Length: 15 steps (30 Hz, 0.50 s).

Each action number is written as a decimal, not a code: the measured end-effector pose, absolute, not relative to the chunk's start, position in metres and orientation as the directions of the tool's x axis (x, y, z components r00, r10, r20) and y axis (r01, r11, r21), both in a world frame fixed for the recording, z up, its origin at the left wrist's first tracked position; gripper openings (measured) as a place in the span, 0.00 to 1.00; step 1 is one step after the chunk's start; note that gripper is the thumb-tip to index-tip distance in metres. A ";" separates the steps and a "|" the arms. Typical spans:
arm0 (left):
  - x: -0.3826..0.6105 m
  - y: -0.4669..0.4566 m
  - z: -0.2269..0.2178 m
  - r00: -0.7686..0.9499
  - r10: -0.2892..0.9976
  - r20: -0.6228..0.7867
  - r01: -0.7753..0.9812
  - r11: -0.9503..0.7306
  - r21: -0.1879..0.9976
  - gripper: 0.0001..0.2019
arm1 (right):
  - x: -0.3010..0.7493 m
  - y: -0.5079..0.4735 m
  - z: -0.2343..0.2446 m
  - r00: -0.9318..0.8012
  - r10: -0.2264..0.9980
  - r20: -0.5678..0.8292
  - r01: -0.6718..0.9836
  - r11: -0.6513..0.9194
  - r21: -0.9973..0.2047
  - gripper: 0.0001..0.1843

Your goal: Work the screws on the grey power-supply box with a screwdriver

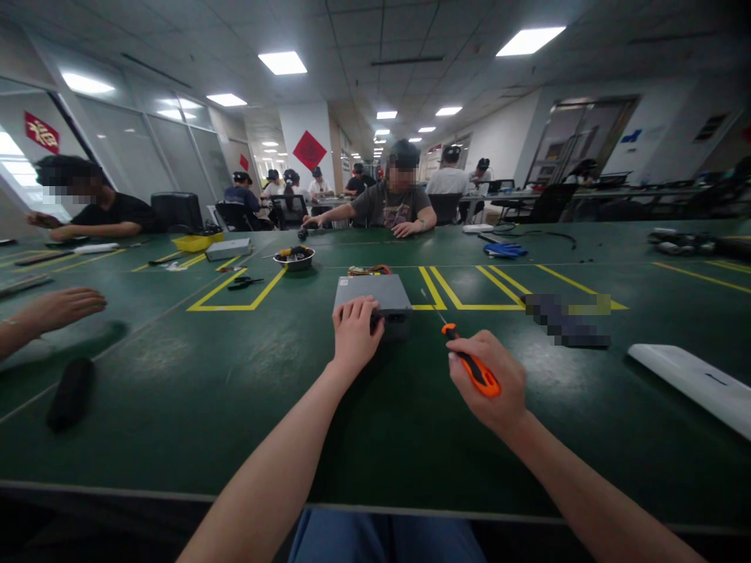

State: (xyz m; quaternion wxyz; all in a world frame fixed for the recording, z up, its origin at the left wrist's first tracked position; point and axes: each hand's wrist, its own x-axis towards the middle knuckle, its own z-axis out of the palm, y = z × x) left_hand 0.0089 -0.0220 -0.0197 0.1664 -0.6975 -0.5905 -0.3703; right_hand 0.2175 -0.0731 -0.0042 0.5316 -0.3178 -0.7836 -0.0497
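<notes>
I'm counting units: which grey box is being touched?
The near grey box held by the left hand; the far grey box by the yellow tray lies untouched.

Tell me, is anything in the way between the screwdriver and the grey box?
Nothing visible. Only green table lies between the orange screwdriver in the right hand and the grey box, which the left hand holds.

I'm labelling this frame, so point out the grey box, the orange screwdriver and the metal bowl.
grey box [375, 291]: head view, on its top face.
orange screwdriver [478, 376]: head view, on its handle.
metal bowl [295, 266]: head view, on its near wall.
</notes>
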 end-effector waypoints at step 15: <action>-0.029 0.003 -0.037 -0.506 0.819 0.269 0.445 -0.019 0.895 0.26 | 0.178 0.005 -0.031 -0.033 0.837 0.547 0.301 0.530 -0.793 0.08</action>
